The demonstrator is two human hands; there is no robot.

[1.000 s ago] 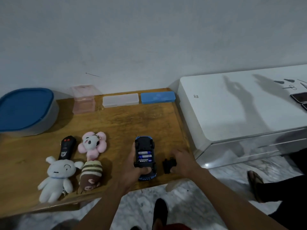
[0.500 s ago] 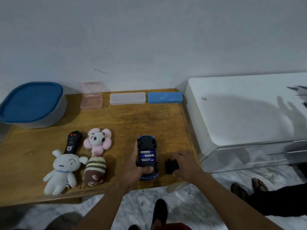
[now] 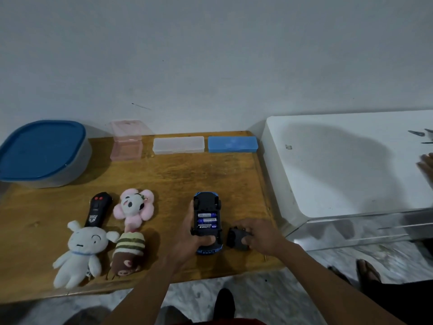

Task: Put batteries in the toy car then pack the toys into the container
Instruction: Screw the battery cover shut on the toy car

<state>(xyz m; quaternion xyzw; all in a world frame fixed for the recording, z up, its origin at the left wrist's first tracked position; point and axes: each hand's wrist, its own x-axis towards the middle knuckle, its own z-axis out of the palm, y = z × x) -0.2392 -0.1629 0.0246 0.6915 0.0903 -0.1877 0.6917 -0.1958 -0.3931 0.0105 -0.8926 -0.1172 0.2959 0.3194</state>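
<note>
- One blue plastic toy car (image 3: 206, 199) lies belly-up at the lower centre of the frame, near the front edge of the brown wooden surface (image 3: 187, 174). Its black underside has an open bay.
- Three blue-and-white cylindrical batteries (image 3: 207, 220) sit side by side in that bay. The nearest reads "CUANEN"; the other print is too small to read.
- The left hand (image 3: 185, 235) wraps the car from its left side, thumb curled over the near end.
- The right hand (image 3: 262, 235), just right of the car, pinches one small black plastic battery cover (image 3: 235, 238) in curled fingers.
- Three plush toys lie at lower left: a white long-eared plush toy (image 3: 79, 249), a pink flower-shaped plush toy (image 3: 134, 207) and a brown plush toy with a striped top (image 3: 128, 252).
- One black remote control (image 3: 98, 208) with two red buttons lies beside them; its white emblem is not legible.
- Three small lidded plastic boxes line the wall: a pink box (image 3: 126, 141), a clear box (image 3: 178, 144) and a blue box (image 3: 232, 144).
- One grey container with a blue lid (image 3: 44, 153) stands closed at upper left.
- One white cabinet (image 3: 351, 165) fills the right.
</note>
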